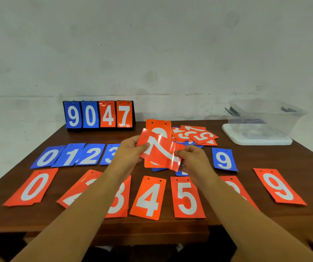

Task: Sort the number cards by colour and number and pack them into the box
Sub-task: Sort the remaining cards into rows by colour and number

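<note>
- A small fan of red number cards [161,154], a 7 foremost, is held above the middle of the worktop [265,159].
- The fan's left edge is gripped by the curled fingers of the left hand [131,152]. The front card's lower right edge is pinched by the right hand [193,159].
- The cards are judged thin, light and glossy. A slight bend is seen, glare is thrown off the surface, and sliding over one another is likely.
- An edge pinch with the thumb on top is judged best. A card lying flat is probably hard to lift unless an edge is slid free.
- Sorted rows are laid out nearer the front: a blue row [72,156] from 0 to 3 with a blue 9 [223,159] apart, and a red row [149,197] below. Some cards are hidden by the forearms.
- An unsorted heap [195,136] lies behind the hands, red over blue.
- The clear plastic box [265,118] stands far right on a white lid [256,141], well apart; the way to it looks unobstructed.
- A flip scoreboard [99,114] stands back left.
</note>
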### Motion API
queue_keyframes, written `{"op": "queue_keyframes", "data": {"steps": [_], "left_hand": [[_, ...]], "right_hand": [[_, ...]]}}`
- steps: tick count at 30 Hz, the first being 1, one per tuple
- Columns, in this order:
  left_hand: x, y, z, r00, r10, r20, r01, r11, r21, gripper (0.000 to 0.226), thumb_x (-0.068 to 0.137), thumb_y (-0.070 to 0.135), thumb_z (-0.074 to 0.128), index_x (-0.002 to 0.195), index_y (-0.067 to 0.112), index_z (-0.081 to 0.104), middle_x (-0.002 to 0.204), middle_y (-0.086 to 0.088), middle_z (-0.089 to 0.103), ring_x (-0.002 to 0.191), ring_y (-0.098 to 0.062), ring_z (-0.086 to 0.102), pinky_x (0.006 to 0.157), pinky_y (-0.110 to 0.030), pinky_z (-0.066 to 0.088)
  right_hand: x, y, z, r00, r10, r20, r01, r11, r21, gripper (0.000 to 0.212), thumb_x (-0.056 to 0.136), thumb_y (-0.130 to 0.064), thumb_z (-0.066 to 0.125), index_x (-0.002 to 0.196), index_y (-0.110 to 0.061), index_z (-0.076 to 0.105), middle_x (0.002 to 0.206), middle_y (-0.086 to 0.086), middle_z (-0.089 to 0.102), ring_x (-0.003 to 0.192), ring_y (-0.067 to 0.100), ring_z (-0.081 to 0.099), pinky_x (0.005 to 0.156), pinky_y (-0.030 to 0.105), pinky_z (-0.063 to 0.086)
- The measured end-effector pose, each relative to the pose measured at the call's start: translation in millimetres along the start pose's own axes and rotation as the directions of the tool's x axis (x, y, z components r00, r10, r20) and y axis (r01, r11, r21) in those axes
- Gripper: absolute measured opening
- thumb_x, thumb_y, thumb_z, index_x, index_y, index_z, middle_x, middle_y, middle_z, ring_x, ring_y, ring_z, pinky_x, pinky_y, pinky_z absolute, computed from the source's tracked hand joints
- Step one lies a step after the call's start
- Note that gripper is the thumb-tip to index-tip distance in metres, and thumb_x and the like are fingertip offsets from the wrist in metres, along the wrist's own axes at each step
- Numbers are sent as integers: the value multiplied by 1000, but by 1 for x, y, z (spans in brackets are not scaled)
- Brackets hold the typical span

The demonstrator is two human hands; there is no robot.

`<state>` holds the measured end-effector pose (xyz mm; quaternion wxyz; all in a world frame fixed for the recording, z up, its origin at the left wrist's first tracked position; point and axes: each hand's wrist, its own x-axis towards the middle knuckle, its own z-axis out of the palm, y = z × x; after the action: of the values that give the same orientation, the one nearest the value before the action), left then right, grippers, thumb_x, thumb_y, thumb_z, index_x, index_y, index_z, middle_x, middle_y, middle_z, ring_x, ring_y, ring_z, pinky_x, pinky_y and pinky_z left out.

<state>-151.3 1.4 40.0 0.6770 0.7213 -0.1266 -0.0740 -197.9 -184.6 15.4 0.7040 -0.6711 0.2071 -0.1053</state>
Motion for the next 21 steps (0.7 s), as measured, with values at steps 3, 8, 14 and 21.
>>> {"op": "queue_keyframes", "data": {"steps": [3,8,14,21], "left_hand": [[1,-2,-7,999,21,-40,-18,998,60,32,92,21,65,124,18,59,116,-5,70,104,-22,69,90,-46,57],[-1,-6,-7,998,33,-44,-29,997,71,28,87,26,70,115,24,63,107,-1,72,89,-19,73,76,-38,61],[-2,-17,-2,997,-77,14,78,985,-155,33,89,16,67,121,14,61,112,-10,72,100,-26,71,90,-46,56],[-6,-28,24,993,-110,43,113,990,-85,26,90,15,68,115,16,63,99,-6,76,87,-24,75,81,-44,59]], "right_hand": [[-3,-3,-6,982,-161,94,175,970,-168,32,87,-15,71,113,-24,54,108,2,63,95,17,65,75,30,58],[-18,-12,-3,907,-333,258,412,826,-385,13,93,-23,64,105,-22,62,102,-9,62,99,8,60,84,23,49],[-17,-8,-8,986,-159,47,165,953,-253,9,90,-30,67,90,-26,59,104,-6,57,97,14,59,64,22,50],[-25,8,-27,994,-67,83,93,930,-356,16,89,-33,69,93,-20,59,96,-6,63,86,13,66,70,28,55]]}}
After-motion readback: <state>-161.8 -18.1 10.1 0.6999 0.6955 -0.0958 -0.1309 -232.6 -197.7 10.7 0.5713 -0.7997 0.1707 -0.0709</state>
